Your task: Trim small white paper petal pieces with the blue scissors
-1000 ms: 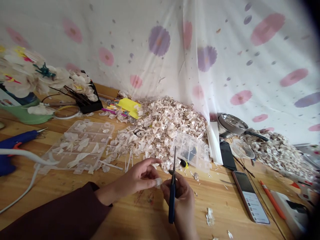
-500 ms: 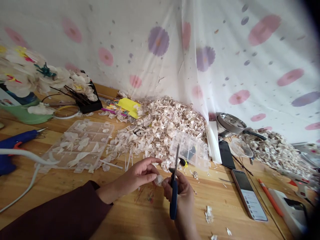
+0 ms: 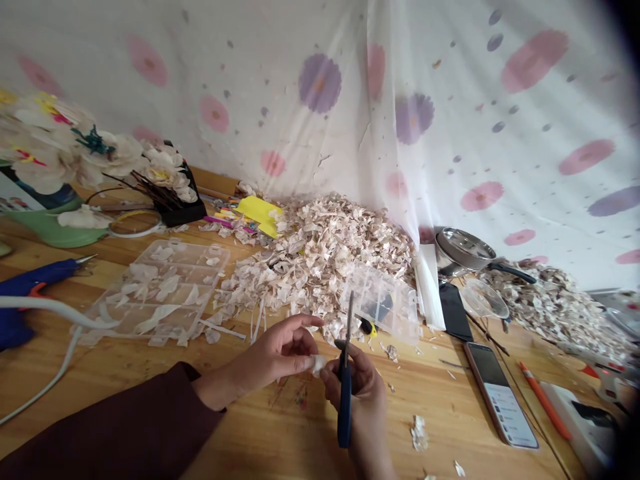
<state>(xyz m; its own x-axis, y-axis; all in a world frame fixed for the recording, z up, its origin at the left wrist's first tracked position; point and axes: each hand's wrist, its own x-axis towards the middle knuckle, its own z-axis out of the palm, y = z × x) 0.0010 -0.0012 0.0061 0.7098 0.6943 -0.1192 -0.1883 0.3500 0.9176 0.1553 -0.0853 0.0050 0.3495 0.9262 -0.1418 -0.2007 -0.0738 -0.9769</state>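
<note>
A small whitish petal piece [image 3: 317,365] is pinched between the thumb and fingers of my left hand [image 3: 283,353]. My right hand [image 3: 363,393] holds blue-handled scissors [image 3: 345,393], whose blades point up and away. The right thumb and fingertip meet the edge of the same piece. Behind both hands rises a large heap of pale, dry petals [image 3: 345,247]. A clear compartment box [image 3: 383,303] leans at the heap's right side, and another clear tray [image 3: 155,290] with loose petals lies to the left.
On the left are a blue glue gun [image 3: 37,287], a white cable and handmade flowers [image 3: 110,150]. To the right lie a phone [image 3: 500,393], a small pan [image 3: 463,250], an orange pen [image 3: 545,400] and a second petal heap [image 3: 560,303]. Scraps dot the front.
My fingers have shifted slightly around the small piece, and the left thumb now presses on it. The scissors have turned a little more upright. The view has moved slightly.
</note>
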